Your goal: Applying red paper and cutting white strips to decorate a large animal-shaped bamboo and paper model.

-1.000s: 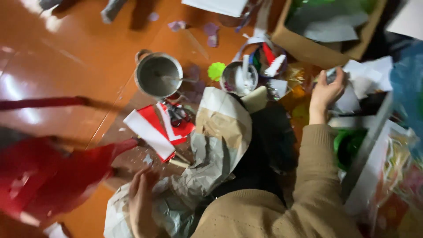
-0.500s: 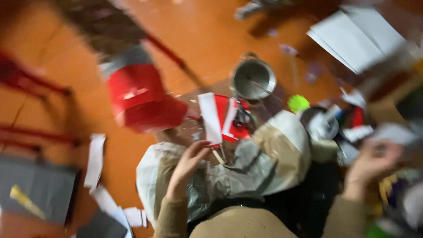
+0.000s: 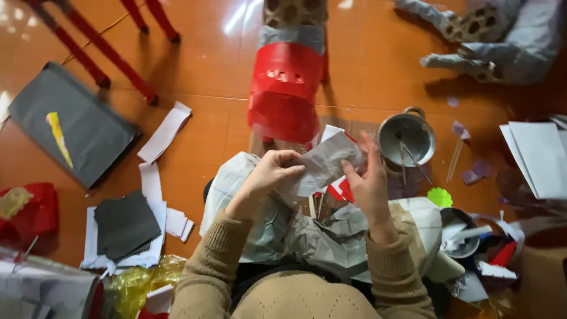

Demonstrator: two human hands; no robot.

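Both hands have come together at the centre of the frame since a second ago, when the right one was reaching out toward the clutter on the right and the left lay low on the crumpled paper; the view has also swung so that the red-and-grey papered form now stands at top centre.

Nearest, the left hand [image 3: 267, 177] pinches the lower left edge of a crumpled grey paper sheet [image 3: 323, 166] between thumb and fingers, closed on it. The right hand [image 3: 369, 184] holds the sheet's right edge, thumb on the near side and fingers stretched up behind it. The sheet sits between the two hands, just above a paper-covered bundle [image 3: 331, 233] in the lap. It looks thin, light and limp, likely to tear if pulled hard, so the edges, pinched as they are now, seem the sensible hold.

Just beyond the hands, red paper scraps [image 3: 342, 190] show under the sheet. To the right stands a metal pot [image 3: 407, 137] with sticks resting in it, and a small green scalloped piece [image 3: 440, 197] lies near it. At lower right a small bowl [image 3: 460, 233] sits among scraps. White paper strips [image 3: 166, 131] and a dark grey sheet [image 3: 124, 223] lie at left, a larger grey sheet [image 3: 71, 124] at upper left. The red-and-grey papered form [image 3: 286, 88] stands just past the hands and crowds the space in front.
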